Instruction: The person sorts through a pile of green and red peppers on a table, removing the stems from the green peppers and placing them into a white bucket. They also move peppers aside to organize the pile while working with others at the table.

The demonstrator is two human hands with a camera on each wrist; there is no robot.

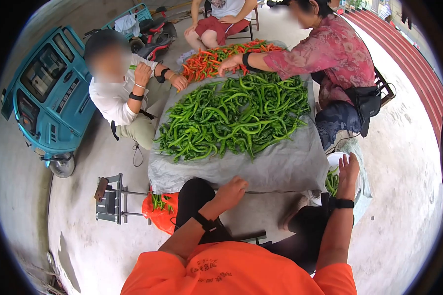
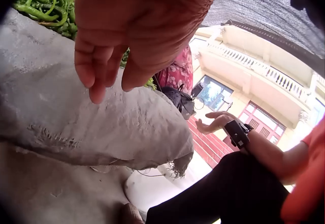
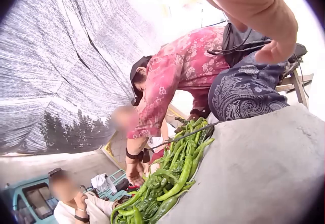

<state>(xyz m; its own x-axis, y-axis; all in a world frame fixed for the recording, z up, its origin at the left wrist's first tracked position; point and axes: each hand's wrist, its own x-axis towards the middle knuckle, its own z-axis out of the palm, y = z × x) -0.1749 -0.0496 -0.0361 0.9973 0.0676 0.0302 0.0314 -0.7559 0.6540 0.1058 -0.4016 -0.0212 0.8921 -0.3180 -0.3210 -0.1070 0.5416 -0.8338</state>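
A broad heap of long green chili peppers [image 1: 231,115] covers much of the grey cloth [image 1: 241,174] spread in front of me. My left hand [image 1: 231,193] hovers at the cloth's near edge, its fingers [image 2: 104,66] loosely bent and holding nothing. Off to the right, my right hand [image 1: 348,172] is raised with relaxed fingers and an empty palm. Below and beside it stands a white bucket [image 2: 152,188] with green peppers [image 1: 332,182] inside. Red and orange peppers [image 1: 202,64] lie at the far end of the cloth.
At the right a person in a pink floral shirt [image 1: 325,46] reaches over the peppers. Another person in white [image 1: 110,93] sits at the left, and a third [image 1: 224,19] sits behind. An orange-red bag [image 1: 157,211] and a small stool [image 1: 110,201] stand near left, beyond them a blue three-wheeler [image 1: 49,88].
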